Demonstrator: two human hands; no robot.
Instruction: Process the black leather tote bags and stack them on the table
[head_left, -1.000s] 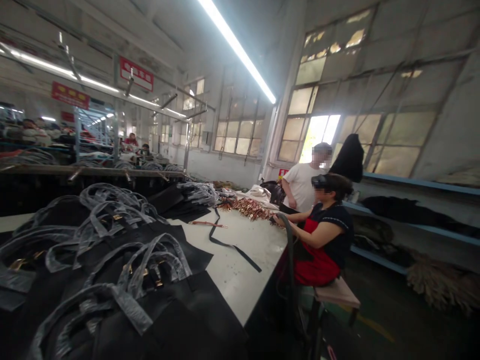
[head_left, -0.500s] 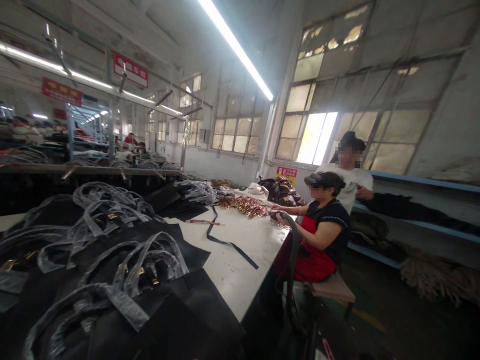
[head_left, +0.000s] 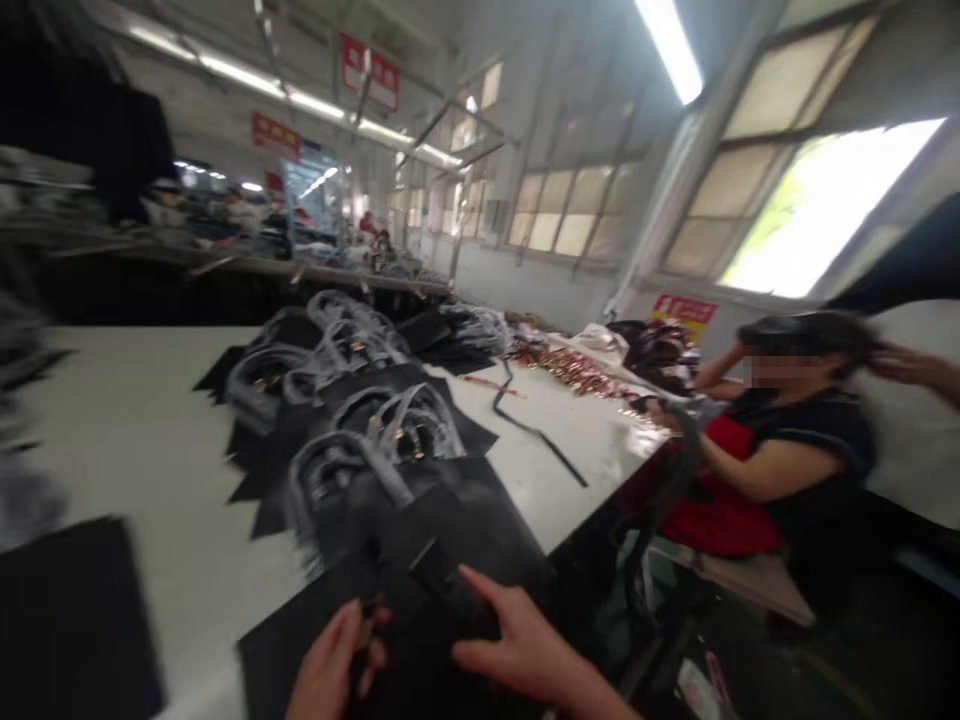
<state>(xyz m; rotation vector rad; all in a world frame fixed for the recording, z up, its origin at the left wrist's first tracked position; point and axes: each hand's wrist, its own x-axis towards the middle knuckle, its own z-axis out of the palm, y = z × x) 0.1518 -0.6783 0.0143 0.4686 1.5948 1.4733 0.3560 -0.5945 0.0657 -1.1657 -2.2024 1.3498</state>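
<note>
My left hand (head_left: 334, 660) is at the bottom centre, its fingers curled around a small, dark, partly brassy piece that is too blurred to name. To its right, my right hand (head_left: 525, 640) has thumb and index finger apart, the index fingertip by a black flap or strap end (head_left: 435, 567). Under both hands lies a black bag (head_left: 292, 635), flat on the table. Beyond it spreads a row of black bags with plastic-wrapped handles (head_left: 352, 445) and gold-coloured fittings.
On the pale table (head_left: 187, 480) lie a loose black strap (head_left: 551, 455) and a pile of brown straps with metal hooks (head_left: 574, 370). A seated co-worker (head_left: 795, 440) is at the right; another person's hand reaches to that co-worker's head. A dark panel (head_left: 75, 620) lies at lower left.
My view has turned left and down, and both my hands have come into it. The seated co-worker has raised one hand to the head, and the standing person reaches there too.
</note>
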